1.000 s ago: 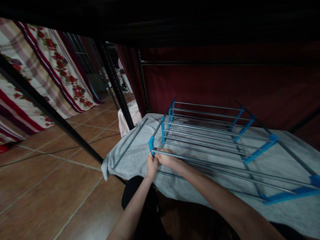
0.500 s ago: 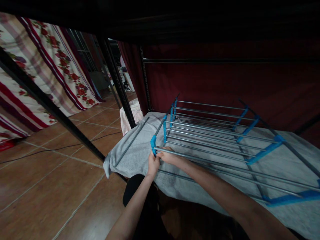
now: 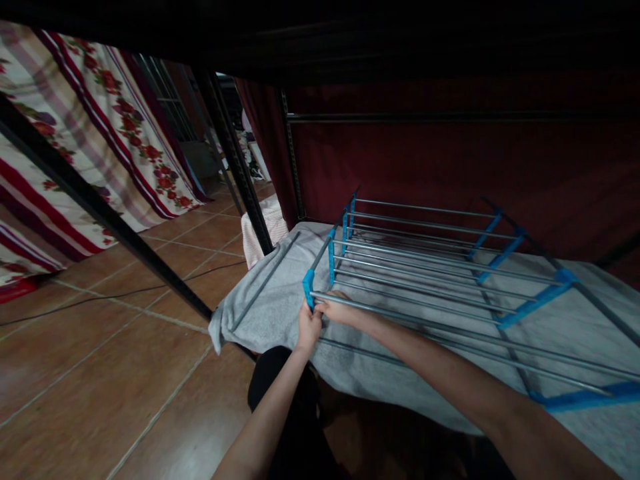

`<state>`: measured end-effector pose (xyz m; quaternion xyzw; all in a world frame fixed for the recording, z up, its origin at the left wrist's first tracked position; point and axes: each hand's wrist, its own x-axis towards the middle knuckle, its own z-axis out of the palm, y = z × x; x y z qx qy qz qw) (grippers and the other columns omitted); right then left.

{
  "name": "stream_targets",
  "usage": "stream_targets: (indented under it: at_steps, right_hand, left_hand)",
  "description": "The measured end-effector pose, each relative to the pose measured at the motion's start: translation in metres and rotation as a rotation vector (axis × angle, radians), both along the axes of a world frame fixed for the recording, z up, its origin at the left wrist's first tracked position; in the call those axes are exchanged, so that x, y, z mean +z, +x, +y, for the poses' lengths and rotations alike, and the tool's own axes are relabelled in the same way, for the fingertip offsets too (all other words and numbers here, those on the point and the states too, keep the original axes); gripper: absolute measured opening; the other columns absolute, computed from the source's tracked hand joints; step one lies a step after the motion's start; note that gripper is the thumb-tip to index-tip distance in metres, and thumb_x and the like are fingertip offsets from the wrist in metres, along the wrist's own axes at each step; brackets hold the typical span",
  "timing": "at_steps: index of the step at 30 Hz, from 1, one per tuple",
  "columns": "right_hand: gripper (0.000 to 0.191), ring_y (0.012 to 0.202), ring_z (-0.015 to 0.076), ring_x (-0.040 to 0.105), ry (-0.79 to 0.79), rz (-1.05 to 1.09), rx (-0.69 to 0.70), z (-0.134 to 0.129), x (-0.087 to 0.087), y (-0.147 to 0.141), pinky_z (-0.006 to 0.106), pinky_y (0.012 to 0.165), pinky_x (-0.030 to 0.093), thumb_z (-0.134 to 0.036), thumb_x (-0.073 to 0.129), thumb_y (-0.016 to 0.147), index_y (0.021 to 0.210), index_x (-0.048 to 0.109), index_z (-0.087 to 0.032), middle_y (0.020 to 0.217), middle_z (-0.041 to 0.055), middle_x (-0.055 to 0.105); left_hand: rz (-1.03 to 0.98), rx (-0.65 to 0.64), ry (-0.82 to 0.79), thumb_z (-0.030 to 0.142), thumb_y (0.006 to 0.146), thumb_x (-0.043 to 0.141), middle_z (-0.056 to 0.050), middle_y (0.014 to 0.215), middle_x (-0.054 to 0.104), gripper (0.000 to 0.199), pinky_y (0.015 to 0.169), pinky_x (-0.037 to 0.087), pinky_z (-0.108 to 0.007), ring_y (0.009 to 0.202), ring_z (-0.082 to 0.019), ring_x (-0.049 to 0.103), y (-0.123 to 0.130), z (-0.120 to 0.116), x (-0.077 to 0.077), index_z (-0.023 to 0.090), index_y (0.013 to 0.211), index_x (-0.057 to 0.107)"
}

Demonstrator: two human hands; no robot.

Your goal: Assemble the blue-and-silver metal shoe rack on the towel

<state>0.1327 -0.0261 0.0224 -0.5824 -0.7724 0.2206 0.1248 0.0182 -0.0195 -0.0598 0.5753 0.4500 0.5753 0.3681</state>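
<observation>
A rack of grey metal tubes joined by blue plastic brackets lies on a grey blanket. At its near left corner is a blue bracket. My left hand is closed around the lower part of that bracket. Right beside it, my right hand has its fingers closed at the end of a metal tube, where tube and bracket meet. The fingertips of both hands almost touch and partly hide the joint. A loose grey tube rests on the blanket to the left.
Black metal frame posts stand at the left, with a slanted black bar in front. Dark red cloth hangs behind the rack. A flowered curtain and tiled floor are at the left, crossed by a dark cable.
Both hands stay at the same corner joint with nearly the same grip. The view has shifted very slightly; the rack and loose tube look unchanged.
</observation>
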Motion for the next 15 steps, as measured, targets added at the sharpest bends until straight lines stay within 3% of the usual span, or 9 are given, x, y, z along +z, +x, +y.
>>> stream_targets:
  at_steps: [5,9,12,15]
  right_hand:
    - [0.032,0.099,0.0239,0.060,0.040,0.005,0.016,-0.003,0.006,0.003,0.032,0.086,0.044,-0.033,0.047,0.090,0.113,0.066,-0.024,0.110,0.0052,0.068]
    - [0.030,0.086,0.0200,0.062,0.071,0.045,0.086,-0.002,0.011,0.005,0.029,0.078,0.046,-0.038,0.045,0.092,0.108,0.067,-0.025,0.101,0.0019,0.070]
    - [0.029,0.083,0.0182,0.061,0.083,0.053,0.109,0.000,0.009,0.007,0.027,0.076,0.046,-0.029,0.045,0.091,0.107,0.068,-0.022,0.097,0.0031,0.070]
    - [0.035,0.085,0.0182,0.060,0.086,0.037,0.100,0.000,0.002,0.012,0.027,0.078,0.046,-0.025,0.051,0.087,0.121,0.062,-0.023,0.104,0.0035,0.069]
  left_hand:
    - [-0.012,-0.019,0.019,0.023,0.074,0.052,-0.003,0.078,0.061,0.007,0.079,0.047,-0.032,0.076,-0.017,0.058,0.001,0.001,0.000,0.020,0.081,0.054]
    - [-0.041,-0.053,0.033,0.024,0.075,0.052,-0.005,0.085,0.063,0.015,0.091,0.044,-0.037,0.090,-0.021,0.059,0.001,0.000,0.000,0.021,0.089,0.057]
    - [-0.033,-0.068,0.008,0.023,0.074,0.056,-0.006,0.097,0.064,0.029,0.099,0.040,-0.041,0.105,-0.023,0.056,-0.003,-0.002,0.004,0.022,0.103,0.058]
    - [-0.091,-0.078,0.011,0.019,0.072,0.059,-0.006,0.118,0.060,0.050,0.106,0.035,-0.041,0.120,-0.024,0.050,-0.014,-0.003,0.018,0.025,0.121,0.053]
